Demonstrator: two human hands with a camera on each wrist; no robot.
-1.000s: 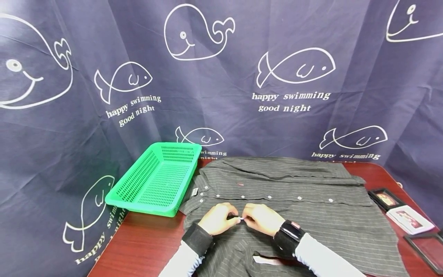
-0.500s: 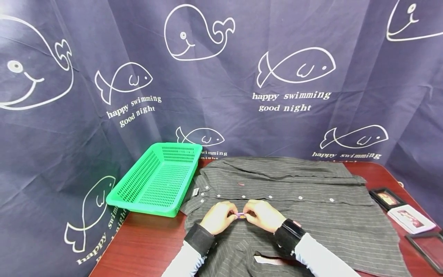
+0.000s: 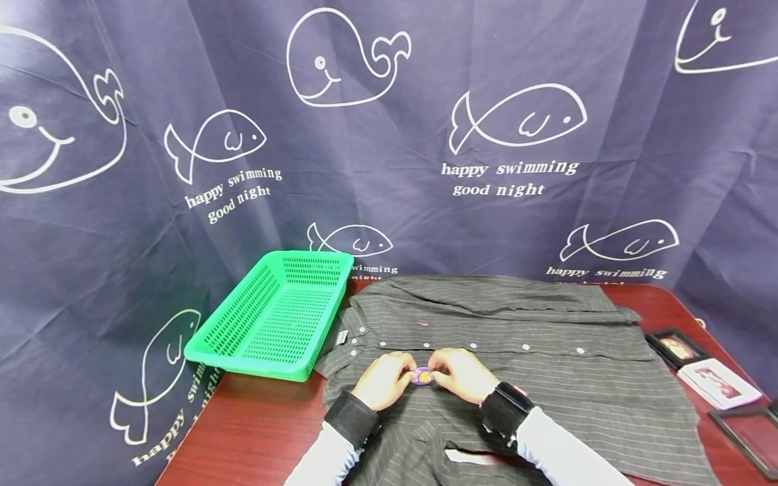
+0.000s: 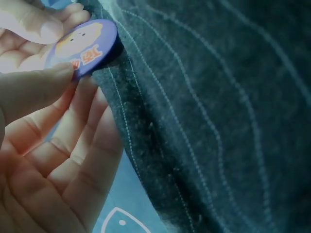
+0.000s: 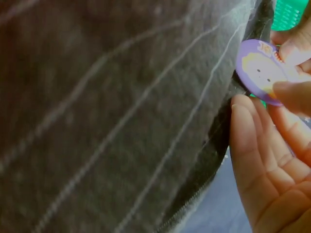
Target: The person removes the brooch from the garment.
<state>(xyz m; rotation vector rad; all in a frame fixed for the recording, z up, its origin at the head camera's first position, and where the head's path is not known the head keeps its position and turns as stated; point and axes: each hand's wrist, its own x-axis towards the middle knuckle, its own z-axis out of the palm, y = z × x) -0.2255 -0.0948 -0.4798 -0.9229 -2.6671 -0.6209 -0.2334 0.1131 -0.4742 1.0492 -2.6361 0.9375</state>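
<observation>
A round purple badge with a yellow cartoon figure and red-orange lettering is held just above a dark grey pinstriped shirt. My left hand pinches its left edge, thumb on the printed face. From the other side my right hand pinches the right edge. In the left wrist view the badge lies beside the shirt cloth, and its back is hidden. The right wrist view has the badge face up, close to a cloth fold.
To the left stands a green plastic basket on the red-brown table. At the right edge lie a black frame, a white framed picture and another dark frame. A patterned blue curtain hangs behind.
The badge has tipped from nearly edge-on to showing its printed face toward the head camera. Both hands have risen slightly in the view and keep hold of it.
</observation>
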